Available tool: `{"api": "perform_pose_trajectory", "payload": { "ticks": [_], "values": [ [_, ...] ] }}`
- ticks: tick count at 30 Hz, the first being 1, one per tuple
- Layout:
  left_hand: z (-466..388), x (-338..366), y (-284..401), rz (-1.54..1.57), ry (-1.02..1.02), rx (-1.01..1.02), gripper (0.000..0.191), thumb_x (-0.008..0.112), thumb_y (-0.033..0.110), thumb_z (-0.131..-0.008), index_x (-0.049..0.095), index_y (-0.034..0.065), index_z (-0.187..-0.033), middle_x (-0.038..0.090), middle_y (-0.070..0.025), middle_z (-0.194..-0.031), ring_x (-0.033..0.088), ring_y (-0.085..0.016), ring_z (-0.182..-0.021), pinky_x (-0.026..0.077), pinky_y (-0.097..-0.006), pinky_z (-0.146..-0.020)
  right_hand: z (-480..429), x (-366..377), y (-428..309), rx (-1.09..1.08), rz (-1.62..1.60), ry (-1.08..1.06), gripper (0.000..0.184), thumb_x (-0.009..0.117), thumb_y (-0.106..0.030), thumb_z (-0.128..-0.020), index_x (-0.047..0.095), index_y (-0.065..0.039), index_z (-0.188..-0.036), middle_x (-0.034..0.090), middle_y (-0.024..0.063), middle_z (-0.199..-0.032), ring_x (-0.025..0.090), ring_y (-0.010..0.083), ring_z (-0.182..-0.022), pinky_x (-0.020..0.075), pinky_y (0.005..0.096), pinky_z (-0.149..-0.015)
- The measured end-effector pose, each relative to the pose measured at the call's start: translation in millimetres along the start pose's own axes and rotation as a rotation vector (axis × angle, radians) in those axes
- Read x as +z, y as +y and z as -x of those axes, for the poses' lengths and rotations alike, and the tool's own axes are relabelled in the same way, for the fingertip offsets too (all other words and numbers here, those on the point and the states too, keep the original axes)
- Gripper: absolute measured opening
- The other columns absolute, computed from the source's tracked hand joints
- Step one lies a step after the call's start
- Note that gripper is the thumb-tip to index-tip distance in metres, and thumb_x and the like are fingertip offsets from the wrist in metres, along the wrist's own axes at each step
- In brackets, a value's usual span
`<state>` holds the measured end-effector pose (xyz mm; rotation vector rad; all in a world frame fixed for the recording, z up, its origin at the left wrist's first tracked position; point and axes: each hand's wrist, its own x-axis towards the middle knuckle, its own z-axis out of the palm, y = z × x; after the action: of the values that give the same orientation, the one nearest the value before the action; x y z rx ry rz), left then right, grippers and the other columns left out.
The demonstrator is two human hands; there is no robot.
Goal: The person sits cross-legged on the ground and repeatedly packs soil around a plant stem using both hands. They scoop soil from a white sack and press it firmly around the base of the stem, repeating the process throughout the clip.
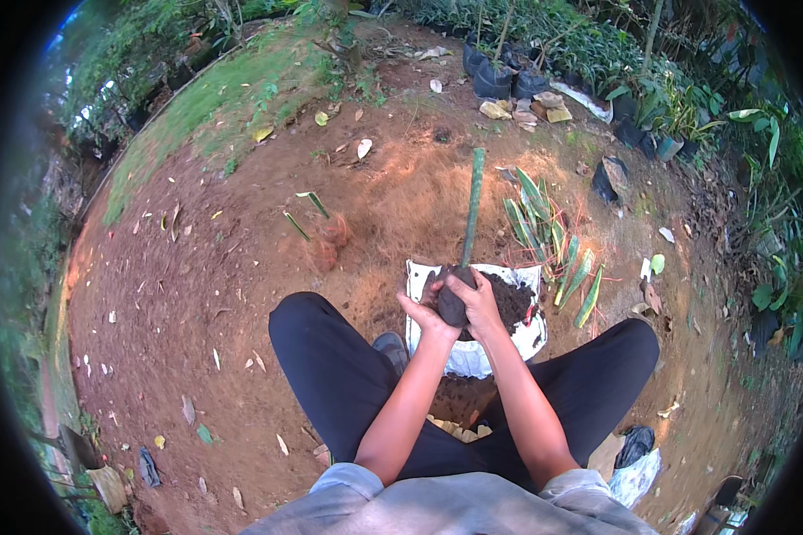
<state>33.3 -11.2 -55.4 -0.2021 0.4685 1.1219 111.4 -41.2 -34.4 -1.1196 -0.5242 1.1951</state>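
Both hands are around a dark ball of soil, from which an upright green leaf cutting, likely snake plant, rises. My right hand grips the ball's right side, thumb across its top. My left hand cups it from the left and below, the thumb pointing outward; dirt darkens its fingers. Beneath them lies an opened white sack holding loose dark soil. Snake plant leaf cuttings tied with thin red strings are spread to its right.
Two fibre-wrapped balls with short cut leaves sit ahead on the left. Brown fibre covers the ground beyond the sack. Black planting bags and broken stones stand at the back. A crumpled clear plastic bag lies behind my right knee.
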Motion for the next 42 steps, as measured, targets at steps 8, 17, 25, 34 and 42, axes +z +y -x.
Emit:
{"api": "perform_pose_trajectory", "payload": {
  "ticks": [8, 17, 25, 34, 42],
  "values": [
    [10, 9, -9, -0.515, -0.163, 0.259, 0.07, 0.038, 0.063, -0.099, 0.045, 0.0082, -0.141, 0.051, -0.0127, -0.139, 0.054, -0.025, -0.119, 0.041, -0.0418, -0.107, -3, -3, -24, -0.068, -0.172, 0.156, 0.025, 0.076, -0.022, -0.089, 0.062, -0.003, -0.096, 0.069, 0.0091, -0.081, 0.068, 0.0188, -0.069, 0.0571, 0.0347, -0.064],
    [11, 8, -32, -1.206, -0.544, 0.646, 0.055, 0.044, 0.016, -0.098, 0.038, -0.003, -0.149, 0.037, -0.019, -0.154, 0.038, -0.03, -0.142, 0.027, -0.0394, -0.118, -7, -15, -35, -0.038, -0.233, 0.29, 0.029, 0.072, -0.034, -0.093, 0.064, -0.006, -0.093, 0.067, 0.007, -0.079, 0.065, 0.0164, -0.068, 0.0534, 0.0301, -0.063],
    [11, 2, -29, -1.344, -0.498, 0.809, 0.049, 0.05, 0.013, -0.095, 0.048, -0.0033, -0.14, 0.041, -0.0202, -0.152, 0.042, -0.033, -0.139, 0.031, -0.0421, -0.116, -9, -10, -16, -0.065, -0.149, 0.266, 0.045, 0.079, -0.027, -0.089, 0.061, 0.007, -0.113, 0.067, 0.0113, -0.103, 0.061, 0.016, -0.093, 0.0487, 0.0298, -0.082],
    [12, -3, -23, -1.225, -0.477, 0.83, 0.049, 0.044, 0.017, -0.097, 0.049, -0.0035, -0.142, 0.046, -0.0201, -0.148, 0.044, -0.032, -0.138, 0.032, -0.0412, -0.116, -8, 3, -10, -0.053, -0.014, 0.297, 0.052, 0.077, -0.03, -0.091, 0.059, 0.01, -0.118, 0.066, 0.0139, -0.107, 0.061, 0.0177, -0.097, 0.049, 0.0308, -0.085],
    [12, -8, -23, -1.21, -0.474, 0.814, 0.051, 0.049, 0.011, -0.093, 0.049, -0.0061, -0.141, 0.046, -0.0201, -0.149, 0.045, -0.032, -0.138, 0.034, -0.0414, -0.115, 5, 8, -18, -0.117, -0.022, 0.267, 0.042, 0.065, -0.039, -0.099, 0.064, 0.002, -0.106, 0.065, 0.0064, -0.095, 0.058, 0.013, -0.085, 0.0474, 0.0292, -0.075]
  ]
}}
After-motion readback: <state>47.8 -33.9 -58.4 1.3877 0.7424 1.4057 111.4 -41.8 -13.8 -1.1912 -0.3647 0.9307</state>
